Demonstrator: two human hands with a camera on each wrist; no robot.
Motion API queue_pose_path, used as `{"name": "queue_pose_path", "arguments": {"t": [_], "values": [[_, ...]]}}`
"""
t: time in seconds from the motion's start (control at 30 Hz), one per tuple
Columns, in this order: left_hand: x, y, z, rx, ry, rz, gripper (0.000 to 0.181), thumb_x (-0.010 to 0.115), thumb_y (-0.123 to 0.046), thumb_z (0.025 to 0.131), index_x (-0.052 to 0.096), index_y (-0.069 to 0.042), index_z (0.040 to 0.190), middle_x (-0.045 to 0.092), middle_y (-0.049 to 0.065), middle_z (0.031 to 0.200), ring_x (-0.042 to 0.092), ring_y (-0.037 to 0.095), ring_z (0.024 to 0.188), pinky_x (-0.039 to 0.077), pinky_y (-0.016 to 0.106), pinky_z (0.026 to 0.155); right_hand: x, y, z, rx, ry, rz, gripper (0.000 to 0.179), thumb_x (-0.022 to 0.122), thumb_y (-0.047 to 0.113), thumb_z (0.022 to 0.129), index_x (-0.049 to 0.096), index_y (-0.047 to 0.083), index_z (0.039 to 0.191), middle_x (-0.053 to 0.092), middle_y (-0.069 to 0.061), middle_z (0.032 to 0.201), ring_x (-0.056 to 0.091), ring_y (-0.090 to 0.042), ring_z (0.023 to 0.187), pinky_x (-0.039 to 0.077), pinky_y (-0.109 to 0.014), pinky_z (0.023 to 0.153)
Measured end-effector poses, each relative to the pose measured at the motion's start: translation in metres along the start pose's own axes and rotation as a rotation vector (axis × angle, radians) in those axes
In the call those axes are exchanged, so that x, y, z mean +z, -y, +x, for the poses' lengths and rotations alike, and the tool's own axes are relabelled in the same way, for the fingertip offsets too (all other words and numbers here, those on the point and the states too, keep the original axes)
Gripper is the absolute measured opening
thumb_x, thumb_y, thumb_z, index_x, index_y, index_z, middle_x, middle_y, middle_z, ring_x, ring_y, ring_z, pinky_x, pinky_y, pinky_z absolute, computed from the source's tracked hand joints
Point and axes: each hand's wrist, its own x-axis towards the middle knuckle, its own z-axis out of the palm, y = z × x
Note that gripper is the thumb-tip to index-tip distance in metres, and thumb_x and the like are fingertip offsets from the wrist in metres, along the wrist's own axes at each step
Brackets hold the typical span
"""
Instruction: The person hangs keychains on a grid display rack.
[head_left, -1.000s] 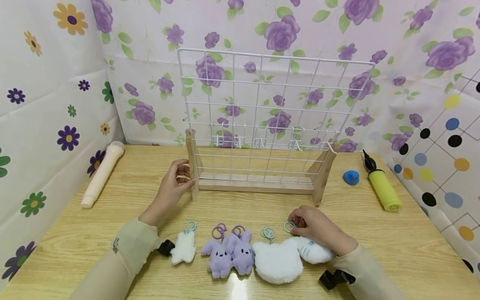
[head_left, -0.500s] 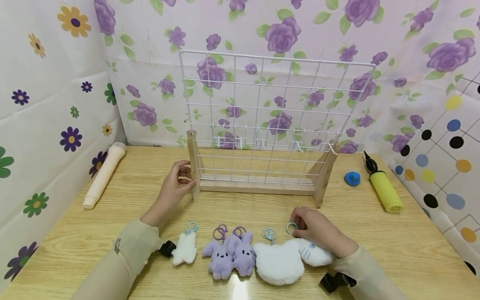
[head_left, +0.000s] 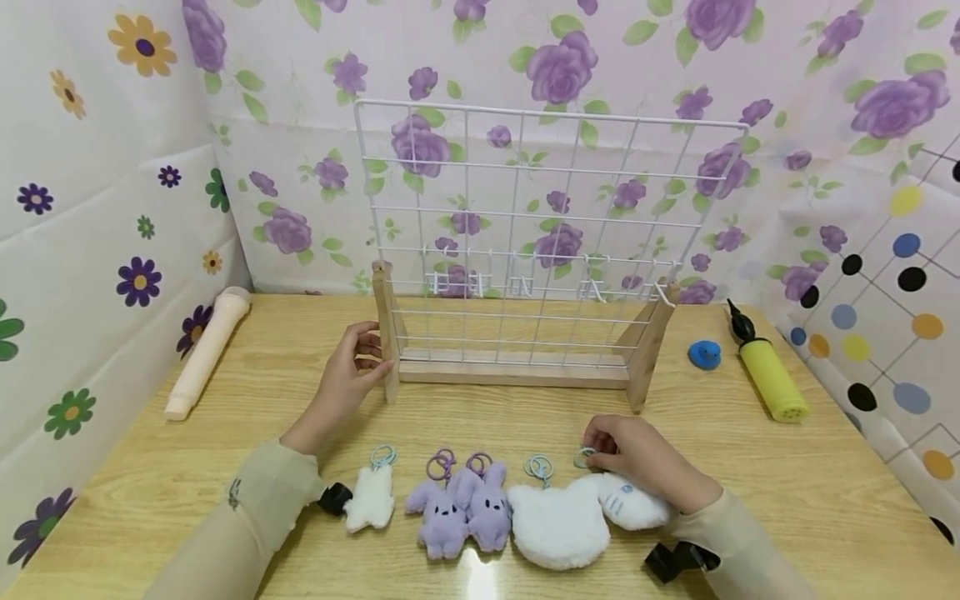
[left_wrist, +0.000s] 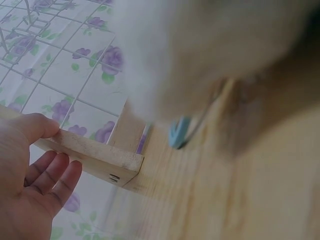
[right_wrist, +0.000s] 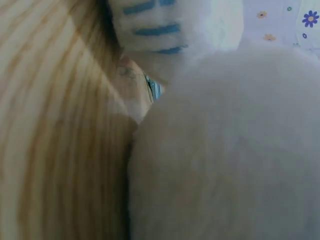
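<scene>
My left hand point(head_left: 347, 371) grips the left wooden upright point(head_left: 386, 337) of a white wire grid rack point(head_left: 517, 221). In the left wrist view, the thumb lies on the upright's edge point(left_wrist: 95, 150) and the fingers curl on the other side. My right hand point(head_left: 648, 462) pinches the light blue key ring point(head_left: 582, 457) of a white plush keychain point(head_left: 633, 502) with blue stripes, which lies partly under the hand. The right wrist view shows that striped plush point(right_wrist: 155, 30) behind a large blurred white plush point(right_wrist: 225, 150); the fingertips are mostly hidden there.
A white cat-head plush keychain point(head_left: 558, 525), two purple rabbit plush keychains point(head_left: 442, 521) and a small white plush keychain point(head_left: 371, 497) lie in front. Hooks point(head_left: 592, 287) hang on the grid. A pale stick point(head_left: 206, 354), blue duck point(head_left: 704, 355) and yellow pump point(head_left: 772, 379) lie aside.
My right hand has shifted slightly to the right, and the light blue ring now sits more edge-on at its fingertips. The left hand stays on the upright.
</scene>
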Motion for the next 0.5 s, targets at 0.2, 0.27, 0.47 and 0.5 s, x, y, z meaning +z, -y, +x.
{"name": "queue_pose_path", "arguments": {"t": [0.2, 0.27, 0.47, 0.5], "values": [[-0.001, 0.001, -0.002, 0.007, -0.003, -0.009, 0.056, 0.064, 0.001, 0.089, 0.036, 0.0, 0.138, 0.051, 0.021, 0.115, 0.051, 0.025, 0.101, 0.046, 0.012, 0.078, -0.002, -0.001, 0.0, -0.015, 0.017, 0.029, 0.009, 0.073, 0.011, 0.084, 0.064, 0.015, 0.085, 0.061, 0.008, 0.075, 0.05, 0.003, 0.067, 0.045, -0.018, 0.059], [-0.001, 0.001, -0.002, 0.008, 0.009, -0.01, 0.056, 0.063, -0.001, 0.09, 0.035, -0.001, 0.139, 0.05, 0.021, 0.118, 0.051, 0.027, 0.103, 0.046, 0.014, 0.079, -0.003, -0.002, 0.0, -0.009, 0.021, 0.032, 0.008, 0.072, 0.013, 0.085, 0.065, 0.015, 0.087, 0.061, 0.009, 0.075, 0.051, 0.003, 0.067, 0.045, -0.018, 0.06], [-0.002, -0.014, -0.005, -0.031, 0.035, -0.003, 0.056, 0.06, -0.001, 0.093, 0.032, 0.001, 0.141, 0.048, 0.024, 0.122, 0.05, 0.033, 0.107, 0.045, 0.019, 0.083, -0.011, -0.005, -0.004, -0.026, 0.006, 0.039, 0.006, 0.071, 0.014, 0.086, 0.066, 0.015, 0.087, 0.062, 0.01, 0.074, 0.051, 0.004, 0.066, 0.046, -0.018, 0.06], [-0.003, -0.021, -0.007, -0.036, 0.035, -0.002, 0.055, 0.059, 0.001, 0.093, 0.032, 0.002, 0.141, 0.048, 0.025, 0.122, 0.05, 0.035, 0.107, 0.045, 0.019, 0.083, -0.014, -0.005, -0.005, -0.033, 0.003, 0.045, 0.005, 0.071, 0.015, 0.087, 0.066, 0.015, 0.087, 0.062, 0.01, 0.074, 0.051, 0.004, 0.065, 0.047, -0.019, 0.059]]}}
